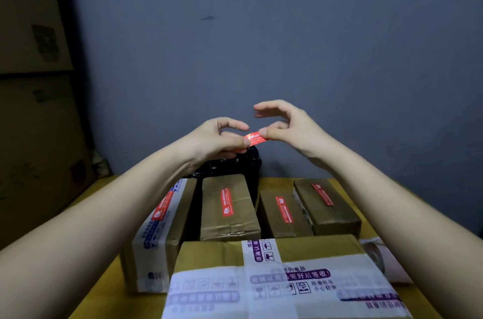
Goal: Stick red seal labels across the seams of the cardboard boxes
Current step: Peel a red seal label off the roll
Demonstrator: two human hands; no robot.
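Observation:
Both hands are raised above the boxes with a red seal label (254, 138) stretched between them. My left hand (222, 138) pinches its left end and my right hand (285, 125) pinches its right end, other fingers spread. Below, several cardboard boxes stand on the table. A large box with white printed tape (287, 282) lies nearest and bears no red label. Behind it, the left box (162, 227), the middle box (227, 209) and two right boxes (283, 214) (326, 203) each carry a red label on top.
The boxes rest on a yellow table (94, 274) against a grey wall. A black plastic bag (235, 164) sits behind the boxes. Stacked large cartons (34, 109) stand at the left. A pale object (384, 258) lies at the right of the nearest box.

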